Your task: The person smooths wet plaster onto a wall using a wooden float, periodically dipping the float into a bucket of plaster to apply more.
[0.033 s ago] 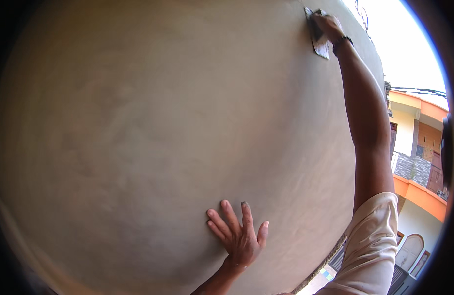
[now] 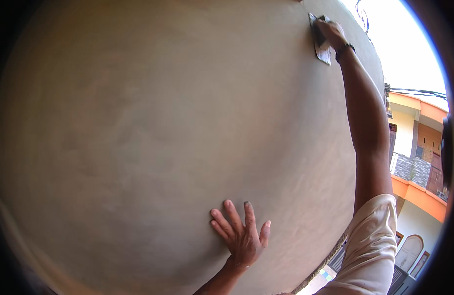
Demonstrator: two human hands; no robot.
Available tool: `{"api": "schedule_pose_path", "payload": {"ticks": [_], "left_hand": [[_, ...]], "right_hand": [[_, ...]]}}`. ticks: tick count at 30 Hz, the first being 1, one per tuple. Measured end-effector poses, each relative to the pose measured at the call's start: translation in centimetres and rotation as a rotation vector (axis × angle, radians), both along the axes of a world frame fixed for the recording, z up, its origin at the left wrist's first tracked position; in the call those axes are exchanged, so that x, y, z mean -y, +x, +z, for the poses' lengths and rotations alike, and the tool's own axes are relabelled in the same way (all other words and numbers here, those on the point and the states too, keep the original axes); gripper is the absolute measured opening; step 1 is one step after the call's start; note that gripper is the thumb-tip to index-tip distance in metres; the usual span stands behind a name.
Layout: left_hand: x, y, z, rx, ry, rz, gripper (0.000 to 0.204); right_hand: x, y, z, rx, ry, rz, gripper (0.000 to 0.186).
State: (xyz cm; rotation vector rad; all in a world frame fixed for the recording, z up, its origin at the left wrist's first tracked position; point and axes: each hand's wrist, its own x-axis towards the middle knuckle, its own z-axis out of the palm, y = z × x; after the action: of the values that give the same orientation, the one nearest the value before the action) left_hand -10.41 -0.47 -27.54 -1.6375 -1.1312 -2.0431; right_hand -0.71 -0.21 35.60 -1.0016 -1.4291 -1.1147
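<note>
Head view: the right hand (image 2: 332, 30) grips a flat grey metal trowel (image 2: 319, 40) against the smooth grey-beige plastered wall (image 2: 153, 128); the left hand (image 2: 241, 236) lies open, fingers spread, flat on it.

light: daylight, pretty bright, coming from the blown-out sky (image 2: 414, 44) top right | wall (image 2: 153, 137): evenly lit, soft, no hard shadows | glare: sky fully white | distortion: heavy fisheye, wall bulges, black vignette round the rim | focus: decent in the middle, mushy toward edges
</note>
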Motion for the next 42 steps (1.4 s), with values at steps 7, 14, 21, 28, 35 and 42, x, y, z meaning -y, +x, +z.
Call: {"api": "schedule_pose_path", "payload": {"ticks": [7, 14, 21, 28, 35, 42], "left_hand": [[-0.5, -1.7, -0.9, -0.034, -0.043, 0.145, 0.078], [0.3, 0.0, 0.4, -0.027, -0.004, 0.022, 0.077], [-0.2, -2.2, -0.3, 0.062, 0.09, -0.087, 0.075], [1.2, -3.0, 1.2, 0.31, 0.203, -0.02, 0.076], [-0.2, 1.4, 1.3, 0.369, 0.219, -0.047, 0.077], [1.6, 0.3, 0.7, 0.374, 0.199, -0.061, 0.077]], "right_hand": [[-1.2, -12.9, -14.3, 0.288, 0.124, -0.045, 0.049], [-0.5, -3.4, -3.5, 0.015, -0.037, 0.123, 0.056], [0.6, -12.1, -32.9, 0.851, 0.01, 0.192, 0.024], [-1.1, -3.4, -21.6, 0.417, 0.041, 0.045, 0.034], [-3.0, -15.5, -31.1, 0.963, 0.274, 0.314, 0.027], [-0.1, -12.3, -25.6, 0.622, -0.023, 0.076, 0.026]]}}
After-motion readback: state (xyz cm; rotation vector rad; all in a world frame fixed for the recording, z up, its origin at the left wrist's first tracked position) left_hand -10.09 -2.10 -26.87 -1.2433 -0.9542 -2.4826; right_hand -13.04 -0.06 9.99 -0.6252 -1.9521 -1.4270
